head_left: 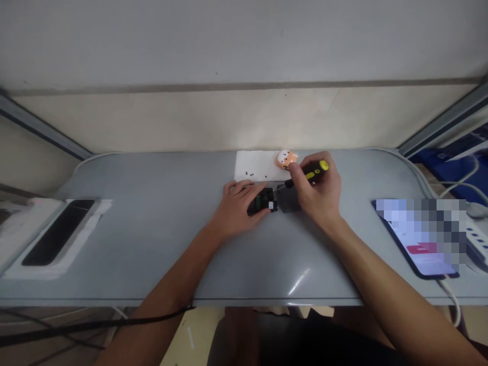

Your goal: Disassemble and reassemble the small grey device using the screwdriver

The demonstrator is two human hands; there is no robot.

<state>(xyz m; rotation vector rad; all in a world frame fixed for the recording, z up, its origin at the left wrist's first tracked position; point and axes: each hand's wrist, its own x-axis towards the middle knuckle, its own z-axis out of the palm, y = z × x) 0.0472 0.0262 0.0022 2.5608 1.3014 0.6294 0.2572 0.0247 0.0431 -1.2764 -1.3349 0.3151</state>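
Note:
My left hand [243, 206] is closed around a small black device [263, 202] with a white label, pressing it to the grey tabletop. In my right hand [320, 190] is a black and yellow screwdriver [310, 173], gripped by the handle and slanting down to the left. Its tip reaches the device's right end; whether it touches a screw is too small to tell. A flat dark piece [288, 202] lies under my right hand, partly hidden. Just behind my hands is a white paper sheet [255, 161] with several tiny dark bits, perhaps screws, and an orange and white animal-faced object [285, 158].
On the left lies a black phone-like slab [59, 233] on white paper. A lit smartphone [419, 244] with a cable rests at the right, beside a white power strip [478, 236]. The wall [190, 119] rises behind the table [152, 203]. A black cable [95, 325] crosses below the front edge.

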